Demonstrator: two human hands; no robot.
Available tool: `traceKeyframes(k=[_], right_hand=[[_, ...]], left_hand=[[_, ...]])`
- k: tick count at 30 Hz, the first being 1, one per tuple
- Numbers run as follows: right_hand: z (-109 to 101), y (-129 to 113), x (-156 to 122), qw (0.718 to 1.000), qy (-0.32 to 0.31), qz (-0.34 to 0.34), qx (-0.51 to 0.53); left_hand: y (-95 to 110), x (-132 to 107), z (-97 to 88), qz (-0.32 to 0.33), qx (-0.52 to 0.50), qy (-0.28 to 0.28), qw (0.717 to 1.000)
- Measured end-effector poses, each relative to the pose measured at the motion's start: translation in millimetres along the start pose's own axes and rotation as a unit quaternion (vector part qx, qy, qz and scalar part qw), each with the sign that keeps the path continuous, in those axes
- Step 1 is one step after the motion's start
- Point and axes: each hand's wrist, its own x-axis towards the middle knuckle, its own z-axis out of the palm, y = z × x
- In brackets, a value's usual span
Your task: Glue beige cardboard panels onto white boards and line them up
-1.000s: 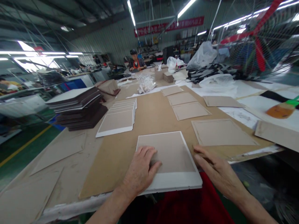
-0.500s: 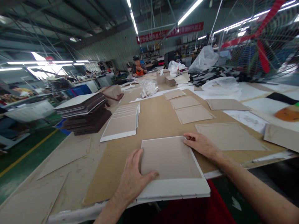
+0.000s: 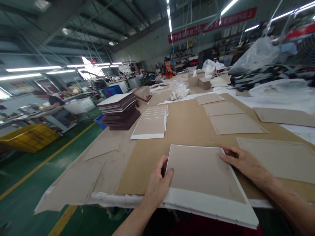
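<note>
At the table's front edge lies a stack of beige panels with white borders (image 3: pixel 199 170); its near white edge juts over the table edge. My left hand (image 3: pixel 159 180) grips the stack's left side, thumb on top and fingers curled at the edge. Around the far right corner my right hand (image 3: pixel 240 160) is closed, its thumb by the top sheet and its fingertips partly hidden. Beyond the stack, a fanned row of similar white-bordered panels (image 3: pixel 150 126) lies on the brown board (image 3: pixel 182 124).
A tall pile of dark brown sheets (image 3: pixel 120 114) stands at the left of the table. Loose beige panels (image 3: pixel 237 124) lie to the right. Crumpled clear plastic (image 3: pixel 179 90) sits farther back. Across the table is a person in an orange apron (image 3: pixel 168 72).
The view has swung left, so the table contents appear farther right. My left hand's thumb has drawn back from the panel's face to its left edge. My right hand stays at the far corner.
</note>
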Motion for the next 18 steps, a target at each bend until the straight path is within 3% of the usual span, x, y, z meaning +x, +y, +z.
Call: traceKeyframes(k=[3,6,11,15,18], right_hand=[[0.4,-1.4,-3.0,0.999,0.010,0.031,0.044],[0.6,-6.4,-10.1,0.985,0.027,0.071,0.154],[-8.5,-34.9,-29.3,0.926,0.058,0.123,0.353],[-17.1,-61.4,-44.9,0.852,-0.006,0.233,0.468],[-13.9,-71.4,-50.3,0.840,-0.012,0.289,0.460]], left_hand=[[-6.7,-1.2,5.5,0.006,-0.018,0.050,0.999],[-7.1,-6.2,9.4,0.038,-0.071,0.090,0.993],[7.7,-10.8,8.4,0.051,-0.256,0.103,0.960],[28.9,-17.1,-2.1,-0.012,-0.375,0.053,0.926],[39.5,-29.4,-11.9,-0.113,-0.422,-0.045,0.898]])
